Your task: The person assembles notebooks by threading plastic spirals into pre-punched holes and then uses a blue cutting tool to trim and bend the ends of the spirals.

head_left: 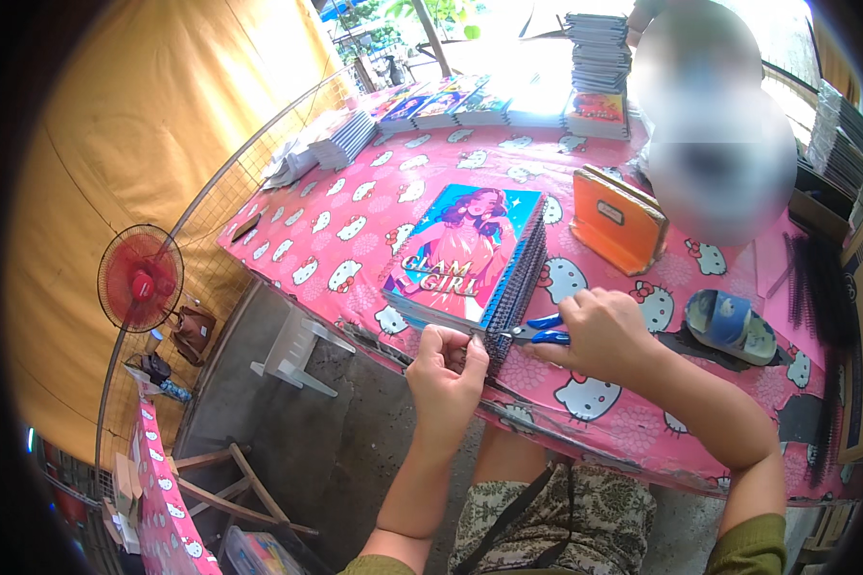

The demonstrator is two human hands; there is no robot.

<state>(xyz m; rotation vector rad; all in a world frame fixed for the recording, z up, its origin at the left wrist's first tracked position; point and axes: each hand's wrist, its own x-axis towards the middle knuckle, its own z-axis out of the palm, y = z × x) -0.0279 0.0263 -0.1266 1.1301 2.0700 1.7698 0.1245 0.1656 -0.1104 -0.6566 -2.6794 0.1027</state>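
Note:
A stack of spiral notebooks (462, 240) lies on the table before me, its top cover pink and blue with a drawn figure. Dark coil bindings run down its right side. My right hand (599, 331) is closed round blue-handled pliers (547, 333), whose metal jaws meet the near end of the coils. Just left of the jaws, my left hand (448, 369) pinches at the stack's near corner. Its fingertips hide whatever is between them.
An orange box-like holder (618, 225) stands beyond the pliers. A blue patterned slipper-shaped item (729, 326) and loose black coils (820, 297) lie to the right. Piled notebooks (599, 72) line the far edge of the pink table (326, 273). Across from me is another person (714, 134).

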